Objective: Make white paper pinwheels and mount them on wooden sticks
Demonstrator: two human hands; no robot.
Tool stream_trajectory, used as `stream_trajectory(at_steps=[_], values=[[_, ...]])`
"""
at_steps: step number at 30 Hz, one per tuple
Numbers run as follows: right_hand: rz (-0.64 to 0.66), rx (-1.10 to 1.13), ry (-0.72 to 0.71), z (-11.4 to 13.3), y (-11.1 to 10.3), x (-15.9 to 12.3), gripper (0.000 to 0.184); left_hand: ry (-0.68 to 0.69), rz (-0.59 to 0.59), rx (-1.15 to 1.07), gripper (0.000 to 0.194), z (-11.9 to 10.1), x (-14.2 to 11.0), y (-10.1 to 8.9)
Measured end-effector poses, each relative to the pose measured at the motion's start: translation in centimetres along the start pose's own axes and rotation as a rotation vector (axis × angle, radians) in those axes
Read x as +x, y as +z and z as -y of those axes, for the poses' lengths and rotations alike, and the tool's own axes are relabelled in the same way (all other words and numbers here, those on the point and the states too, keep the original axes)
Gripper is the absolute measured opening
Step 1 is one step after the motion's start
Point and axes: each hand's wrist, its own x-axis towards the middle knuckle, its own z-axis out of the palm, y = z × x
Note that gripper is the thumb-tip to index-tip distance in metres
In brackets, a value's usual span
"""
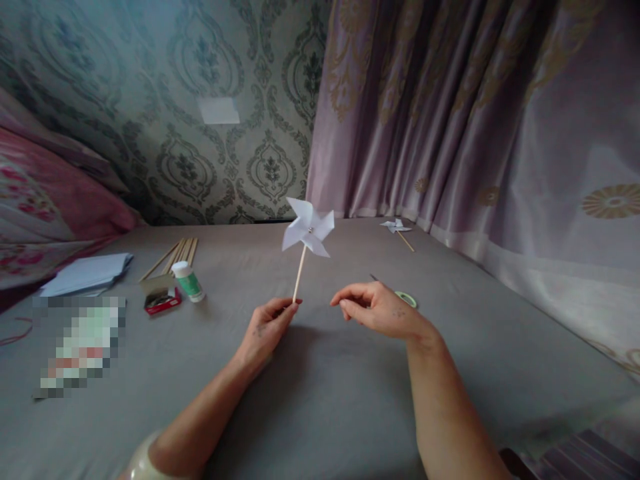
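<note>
My left hand (267, 327) pinches the bottom of a thin wooden stick and holds a white paper pinwheel (307, 228) upright above the grey bed sheet (310, 400). My right hand (377, 308) hovers just to the right of the stick, fingers loosely curled, with nothing visible in it. A second white pinwheel (397, 227) on a stick lies flat on the sheet farther back, near the curtain.
On the left lie a bundle of wooden sticks (176, 255), a glue bottle (189, 280), a small red box (161, 298) and a stack of white paper (87, 275). Green-handled scissors (405, 297) peek out behind my right hand. Pink pillows sit at far left, a curtain (475, 120) on the right.
</note>
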Motion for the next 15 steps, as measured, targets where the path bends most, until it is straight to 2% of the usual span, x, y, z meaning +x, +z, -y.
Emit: stream_trajectory(at_steps=[3,11,15], values=[[-0.023,0.027,0.012,-0.3,0.4,0.3,0.025,-0.023,-0.006,-0.126,0.05,-0.5,-0.2,0.0],[-0.191,-0.007,0.011,-1.4,3.1,2.2,0.024,-0.069,0.054,-0.2,0.047,-0.3,-0.4,0.5],[-0.339,-0.062,-0.003,-1.8,4.3,3.0,0.025,-0.09,0.06,-0.298,0.045,0.2,-0.3,0.8]])
